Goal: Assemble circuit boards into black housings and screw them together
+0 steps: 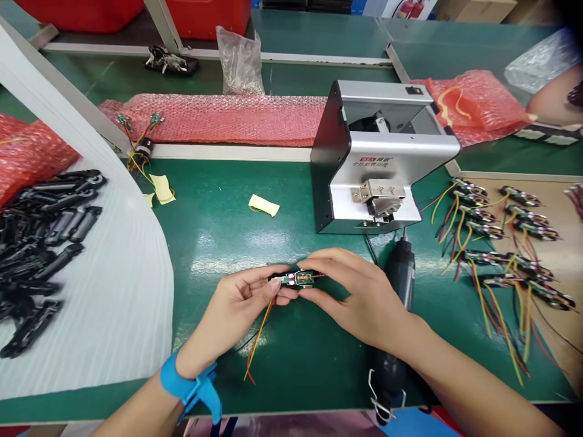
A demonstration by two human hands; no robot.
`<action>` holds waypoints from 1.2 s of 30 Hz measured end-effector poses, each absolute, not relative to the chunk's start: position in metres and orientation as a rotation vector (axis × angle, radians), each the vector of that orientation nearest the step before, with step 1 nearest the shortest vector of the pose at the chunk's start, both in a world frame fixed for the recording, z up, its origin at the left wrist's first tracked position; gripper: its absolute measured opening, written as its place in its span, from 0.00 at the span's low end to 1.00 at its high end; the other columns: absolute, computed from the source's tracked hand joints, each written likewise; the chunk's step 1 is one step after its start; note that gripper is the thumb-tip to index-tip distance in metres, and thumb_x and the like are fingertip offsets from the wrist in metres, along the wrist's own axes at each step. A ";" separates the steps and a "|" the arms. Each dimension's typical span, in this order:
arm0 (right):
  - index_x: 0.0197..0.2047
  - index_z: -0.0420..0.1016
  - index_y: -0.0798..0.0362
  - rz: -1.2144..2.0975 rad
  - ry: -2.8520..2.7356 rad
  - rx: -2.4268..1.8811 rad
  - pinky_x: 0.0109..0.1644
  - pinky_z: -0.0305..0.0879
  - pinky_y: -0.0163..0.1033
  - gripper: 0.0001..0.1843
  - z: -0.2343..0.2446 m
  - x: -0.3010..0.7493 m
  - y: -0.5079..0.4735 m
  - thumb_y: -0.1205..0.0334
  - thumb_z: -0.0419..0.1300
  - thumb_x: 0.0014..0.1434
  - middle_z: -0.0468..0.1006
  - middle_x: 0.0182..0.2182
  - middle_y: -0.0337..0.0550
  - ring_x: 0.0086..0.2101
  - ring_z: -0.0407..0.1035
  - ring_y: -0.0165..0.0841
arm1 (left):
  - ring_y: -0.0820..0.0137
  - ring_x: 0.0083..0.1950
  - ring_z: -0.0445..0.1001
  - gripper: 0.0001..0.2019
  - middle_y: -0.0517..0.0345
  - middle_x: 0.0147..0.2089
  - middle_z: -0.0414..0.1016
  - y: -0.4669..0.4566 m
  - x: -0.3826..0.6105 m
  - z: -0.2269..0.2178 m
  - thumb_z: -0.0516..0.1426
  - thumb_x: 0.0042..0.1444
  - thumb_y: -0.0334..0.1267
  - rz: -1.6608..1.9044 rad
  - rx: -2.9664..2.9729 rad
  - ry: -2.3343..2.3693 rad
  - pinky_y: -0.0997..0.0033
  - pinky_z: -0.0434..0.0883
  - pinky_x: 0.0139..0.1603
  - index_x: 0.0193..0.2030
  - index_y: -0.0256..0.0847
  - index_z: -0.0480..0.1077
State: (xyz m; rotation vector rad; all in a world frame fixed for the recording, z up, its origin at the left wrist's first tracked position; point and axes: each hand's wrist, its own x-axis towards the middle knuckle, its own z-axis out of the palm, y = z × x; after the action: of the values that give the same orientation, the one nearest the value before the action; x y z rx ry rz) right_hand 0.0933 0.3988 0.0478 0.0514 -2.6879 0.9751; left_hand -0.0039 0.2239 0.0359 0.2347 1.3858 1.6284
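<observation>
Between both hands, above the green bench top, is a small wired circuit board assembly (298, 278) with a copper coil. Red and yellow wires (260, 340) trail down from its left end. My left hand (248, 297), with a blue strap at the wrist, pinches that left end between thumb and fingers. The thumb and fingers of my right hand (350, 291) close around the right end. A black electric screwdriver (401, 276) lies just beyond my right hand, partly covered by my forearm.
A silver screw feeder (387, 152) stands behind my hands. Wired assemblies (514, 261) lie in rows at right. Black plastic housings (50, 237) are heaped on white foam (132, 291) at left. Pink bubble wrap (228, 118) and a bag of small parts (241, 64) lie behind.
</observation>
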 end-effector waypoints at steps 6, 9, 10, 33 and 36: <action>0.43 0.72 0.53 1.122 -2.721 -0.063 0.39 0.70 0.37 0.10 0.045 0.093 0.399 0.66 0.62 0.56 0.75 0.38 0.43 0.36 0.71 0.32 | 0.73 0.38 0.78 0.13 0.54 0.36 0.80 0.224 -0.002 0.034 0.59 0.59 0.37 1.593 0.201 1.334 0.82 0.75 0.41 0.49 0.36 0.71; 0.42 0.73 0.54 1.123 -2.715 -0.038 0.37 0.70 0.37 0.09 0.043 0.093 0.399 0.67 0.61 0.56 0.75 0.35 0.44 0.33 0.71 0.31 | 0.73 0.38 0.78 0.13 0.54 0.37 0.80 0.225 -0.001 0.033 0.59 0.58 0.36 1.599 0.174 1.341 0.82 0.75 0.41 0.49 0.35 0.70; 0.42 0.73 0.55 1.119 -2.715 -0.028 0.37 0.70 0.37 0.09 0.042 0.093 0.400 0.67 0.61 0.56 0.74 0.34 0.44 0.32 0.70 0.31 | 0.72 0.38 0.78 0.13 0.53 0.37 0.80 0.225 0.000 0.033 0.59 0.58 0.36 1.598 0.170 1.345 0.82 0.75 0.41 0.50 0.35 0.70; 0.43 0.72 0.55 0.929 -2.722 0.053 0.43 0.73 0.39 0.09 0.039 0.097 0.395 0.71 0.58 0.58 0.74 0.37 0.46 0.37 0.72 0.33 | 0.71 0.37 0.79 0.11 0.53 0.34 0.80 0.227 0.002 0.034 0.61 0.55 0.35 1.637 0.095 1.317 0.81 0.75 0.40 0.45 0.36 0.74; 0.42 0.72 0.55 0.905 -2.722 0.048 0.43 0.73 0.39 0.09 0.039 0.098 0.393 0.71 0.58 0.57 0.74 0.37 0.45 0.37 0.72 0.33 | 0.70 0.37 0.78 0.11 0.54 0.34 0.80 0.227 0.002 0.033 0.62 0.54 0.35 1.647 0.085 1.325 0.80 0.75 0.40 0.45 0.36 0.74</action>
State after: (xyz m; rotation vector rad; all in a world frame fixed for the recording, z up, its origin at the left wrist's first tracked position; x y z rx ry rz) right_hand 0.0975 0.3929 0.0390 0.0484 -2.7223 0.9049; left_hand 0.0019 0.2273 0.0335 0.0848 1.3249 1.6465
